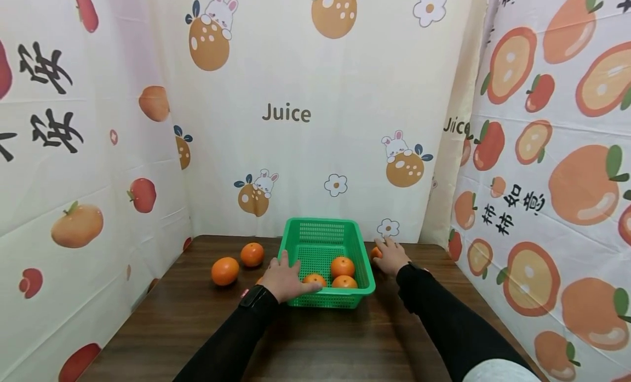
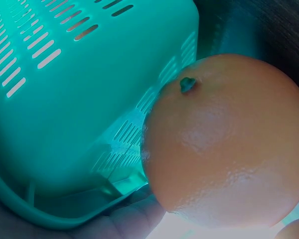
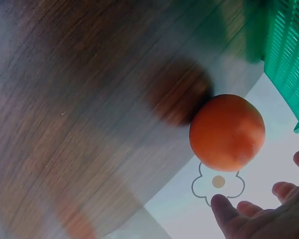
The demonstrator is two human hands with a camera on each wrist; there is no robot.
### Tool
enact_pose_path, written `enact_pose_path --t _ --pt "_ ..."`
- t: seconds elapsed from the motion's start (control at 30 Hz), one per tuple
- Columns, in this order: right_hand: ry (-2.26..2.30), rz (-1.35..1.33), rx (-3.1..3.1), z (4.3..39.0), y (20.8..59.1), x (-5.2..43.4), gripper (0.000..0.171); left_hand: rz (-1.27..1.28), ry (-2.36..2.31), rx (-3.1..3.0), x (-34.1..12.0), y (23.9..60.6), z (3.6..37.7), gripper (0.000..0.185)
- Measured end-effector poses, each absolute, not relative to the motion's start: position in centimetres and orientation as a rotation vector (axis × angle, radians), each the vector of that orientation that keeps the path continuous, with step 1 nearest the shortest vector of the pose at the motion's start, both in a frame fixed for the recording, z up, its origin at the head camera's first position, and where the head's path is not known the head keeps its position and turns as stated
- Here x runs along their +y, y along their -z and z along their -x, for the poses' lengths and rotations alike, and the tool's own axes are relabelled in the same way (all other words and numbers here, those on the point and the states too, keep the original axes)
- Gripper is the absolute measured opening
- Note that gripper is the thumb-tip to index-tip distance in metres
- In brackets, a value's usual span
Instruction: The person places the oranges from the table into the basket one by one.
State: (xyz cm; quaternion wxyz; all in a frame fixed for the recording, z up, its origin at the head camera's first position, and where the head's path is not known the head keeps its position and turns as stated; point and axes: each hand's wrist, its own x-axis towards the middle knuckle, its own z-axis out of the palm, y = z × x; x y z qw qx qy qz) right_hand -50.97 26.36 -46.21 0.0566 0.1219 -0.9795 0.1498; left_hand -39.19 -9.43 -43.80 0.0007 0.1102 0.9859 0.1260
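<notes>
A green plastic basket (image 1: 327,301) stands on the table with three oranges (image 1: 342,267) visible inside. My left hand (image 1: 283,280) is at the basket's front left corner, fingers spread, thumb stretched over the front rim. In the left wrist view an orange (image 2: 229,144) lies close beside the slotted basket wall (image 2: 79,99), with part of a finger (image 2: 134,219) near the rim. My right hand (image 1: 391,257) reaches beyond the basket's right side, over another orange (image 1: 377,252). The right wrist view shows this orange (image 3: 227,133) apart from the spread fingers (image 3: 224,209).
Two more oranges, one nearer (image 1: 225,271) and one farther (image 1: 252,254), sit left of the basket on the dark wooden table (image 1: 335,349). Printed fruit cloths hang behind (image 1: 315,146) and on both sides. A small red object (image 1: 245,293) lies by the left wrist.
</notes>
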Motion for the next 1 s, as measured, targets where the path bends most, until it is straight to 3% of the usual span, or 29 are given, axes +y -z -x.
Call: enact_pose_path --t 0.47,0.7,1.0 --pt "-0.452 -0.368 -2.974 51.7 46.0 25.8 0.061 -0.318 -0.386 3.098 -9.3 44.3 40.0 0.105" --pt "-0.372 -0.369 -2.987 52.9 48.2 26.5 0.058 -0.341 -0.407 3.083 -9.4 44.2 39.6 0.106" --pt "-0.34 -0.402 -2.935 52.2 47.9 25.8 0.05 -0.32 -0.386 3.084 -9.4 44.5 40.4 0.107"
